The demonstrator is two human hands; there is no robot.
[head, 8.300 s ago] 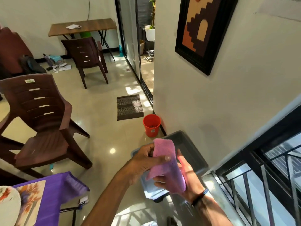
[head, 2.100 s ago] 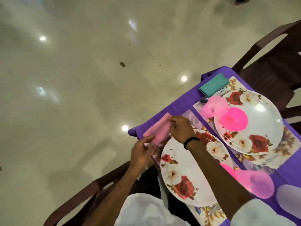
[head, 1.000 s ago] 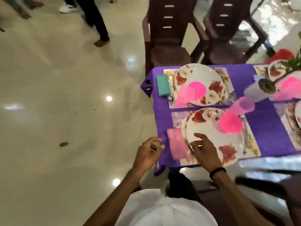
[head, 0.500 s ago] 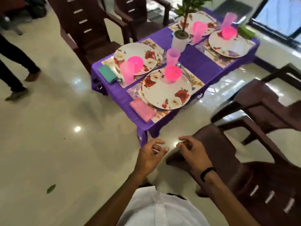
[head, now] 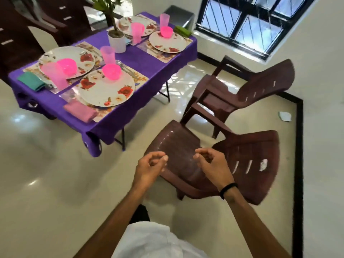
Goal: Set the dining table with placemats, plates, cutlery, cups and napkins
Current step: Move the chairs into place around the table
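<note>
The purple-clothed table stands at upper left, away from me. A pink napkin lies at its near corner beside a floral plate that carries a pink bowl. A teal napkin, a pink cup and another plate make up the place behind it. Further places with plates, cups and a green napkin sit at the far end. My left hand and my right hand hang loosely curled over the floor and a chair, holding nothing.
Two brown plastic chairs stand to the right of the table, the nearer one just under my hands. A potted plant sits mid-table. More chairs stand at upper left, a barred window at upper right.
I laid the pink napkin beside the near plate, let go and backed away from the table. Both hands have come off it and now hang free.
</note>
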